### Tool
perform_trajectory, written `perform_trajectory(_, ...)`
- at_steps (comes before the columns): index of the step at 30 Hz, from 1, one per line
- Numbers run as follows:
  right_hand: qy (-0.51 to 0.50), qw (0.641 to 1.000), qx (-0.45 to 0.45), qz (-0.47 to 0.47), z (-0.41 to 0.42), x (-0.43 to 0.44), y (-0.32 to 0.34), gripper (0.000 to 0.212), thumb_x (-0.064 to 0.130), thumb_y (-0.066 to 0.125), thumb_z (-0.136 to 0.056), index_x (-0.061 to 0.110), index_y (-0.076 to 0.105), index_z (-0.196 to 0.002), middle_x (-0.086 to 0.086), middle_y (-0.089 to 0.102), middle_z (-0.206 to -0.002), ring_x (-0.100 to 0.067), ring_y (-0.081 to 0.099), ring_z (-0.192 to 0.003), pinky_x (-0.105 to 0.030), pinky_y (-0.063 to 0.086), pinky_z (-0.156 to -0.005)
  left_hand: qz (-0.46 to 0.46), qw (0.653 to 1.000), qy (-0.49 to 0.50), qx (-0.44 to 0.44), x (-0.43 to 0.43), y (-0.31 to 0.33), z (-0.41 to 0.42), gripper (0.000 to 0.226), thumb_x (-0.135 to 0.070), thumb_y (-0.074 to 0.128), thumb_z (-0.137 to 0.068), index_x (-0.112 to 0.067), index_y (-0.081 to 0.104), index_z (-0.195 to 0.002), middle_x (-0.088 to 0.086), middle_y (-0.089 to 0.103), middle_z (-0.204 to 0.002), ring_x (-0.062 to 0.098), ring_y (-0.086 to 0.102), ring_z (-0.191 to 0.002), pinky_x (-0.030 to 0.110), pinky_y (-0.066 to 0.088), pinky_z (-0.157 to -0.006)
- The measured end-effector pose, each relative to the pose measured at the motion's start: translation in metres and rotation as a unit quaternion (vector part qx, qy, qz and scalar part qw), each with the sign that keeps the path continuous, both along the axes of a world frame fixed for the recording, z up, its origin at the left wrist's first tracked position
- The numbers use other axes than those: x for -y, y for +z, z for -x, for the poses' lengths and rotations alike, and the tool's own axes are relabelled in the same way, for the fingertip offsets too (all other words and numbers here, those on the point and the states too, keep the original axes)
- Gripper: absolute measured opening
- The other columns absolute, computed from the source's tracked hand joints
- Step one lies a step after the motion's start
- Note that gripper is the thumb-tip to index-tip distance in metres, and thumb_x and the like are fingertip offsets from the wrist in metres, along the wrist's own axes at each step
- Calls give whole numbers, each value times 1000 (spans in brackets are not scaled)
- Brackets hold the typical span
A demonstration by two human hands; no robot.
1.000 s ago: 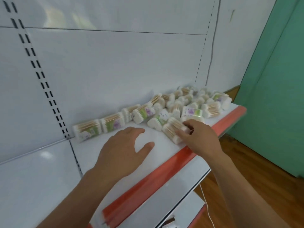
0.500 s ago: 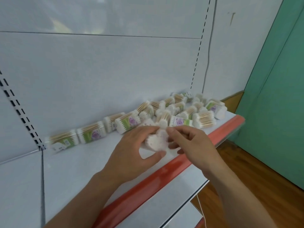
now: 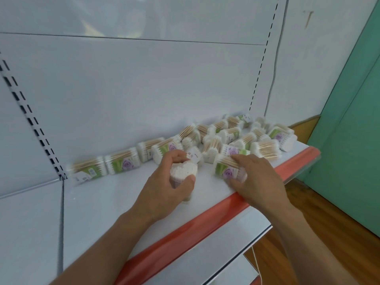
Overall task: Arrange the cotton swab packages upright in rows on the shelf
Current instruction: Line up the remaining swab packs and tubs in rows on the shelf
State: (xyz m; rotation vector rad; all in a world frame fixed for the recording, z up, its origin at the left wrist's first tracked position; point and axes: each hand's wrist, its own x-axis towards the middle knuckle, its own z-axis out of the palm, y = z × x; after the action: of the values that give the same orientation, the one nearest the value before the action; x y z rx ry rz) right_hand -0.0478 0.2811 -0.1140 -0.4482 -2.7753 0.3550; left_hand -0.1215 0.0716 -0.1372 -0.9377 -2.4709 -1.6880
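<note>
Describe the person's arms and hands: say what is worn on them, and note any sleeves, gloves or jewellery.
The left hand and the right hand are both bare, with no gloves. No ring, watch or bracelet shows. Both forearms are uncovered down to the frame's edge, and no sleeve is in view.

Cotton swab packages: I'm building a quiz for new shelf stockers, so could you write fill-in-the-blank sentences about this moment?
1. The left hand holds an upturned package whose white cotton end is shaped like a ___.
2. The right hand grips a labelled package showing a ___ flower.
3. The panel right of the shelf is ___.
Missing words: heart; purple; green.
</note>
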Motion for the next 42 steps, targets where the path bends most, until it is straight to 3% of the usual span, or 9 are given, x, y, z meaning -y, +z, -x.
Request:
perform_trajectory(4,9,977,-135,164,-9,1,-2,51,55,69,-81,41,51,-127,24,59,-108,2,59,-92,-22,49,-73,-4,1000,13,-3,0,2,1,49,-60,52,-64,-53,45,-111,-28,58,-108,-11,57,-94,3,41,-69)
perform_trajectory(7,42,879,-216,422,-12,12,1,49,58,72,-69,54,47,-111,17,66,-102,-2,67,-87,-26,55,-75,2,1000,9,3,-2,5,1,46,-51,56,-67,-53,44,-111,-24,55,-111,-16,54,-92,-1,39,-69)
perform_trajectory(11,97,806,-237,533,-7,29,4,52,38,72,-75,44,48,-121,6,71,-103,-9,70,-94,-34,58,-85,1,1000,14,-3,-4,6,0,52,-60,52,-57,-54,46,-109,-24,56,-109,-11,56,-91,1,41,-68)
perform_trajectory(21,177,820,-195,508,8,57,9,48,11,74,-84,25,50,-124,4,71,-109,-9,66,-106,-39,53,-96,-9,1000,0,-10,-5,3,1,60,-66,75,-61,-65,43,-112,-33,61,-111,-8,64,-97,16,54,-79)
perform_trajectory(26,175,880,-167,410,13,64,7,53,25,79,-79,44,47,-117,26,65,-108,16,54,-106,-8,45,-84,-12,999,39,-1,-6,-1,4,76,-68,69,-55,-47,45,-125,-26,68,-106,-5,67,-91,27,56,-79)
perform_trajectory(29,203,894,-139,374,14,66,10,52,31,78,-80,46,47,-120,27,63,-112,17,51,-110,-8,45,-81,-24,998,61,-5,-6,-3,6,74,-65,74,-59,-44,43,-123,-24,69,-101,-2,68,-84,25,55,-71)
perform_trajectory(32,222,878,-183,384,18,67,14,33,40,70,-84,44,57,-114,30,64,-111,11,55,-111,-10,42,-92,-27,996,88,-5,-5,-1,6,60,-74,66,-59,-48,45,-109,-29,67,-98,-3,67,-79,18,53,-67)
perform_trajectory(35,125,839,-288,444,31,57,13,14,34,65,-90,35,66,-104,23,69,-98,8,62,-94,-13,46,-82,-61,991,119,4,0,3,10,57,-76,62,-57,-44,49,-102,-36,64,-95,-4,67,-71,10,49,-59)
perform_trajectory(42,159,977,-75,118,71,55,-15,66,44,68,-88,28,41,-146,8,38,-151,-13,29,-141,-22,21,-112,-75,983,165,-33,13,7,19,45,-58,77,-70,-35,52,-99,-29,67,-95,-6,66,-80,15,51,-64)
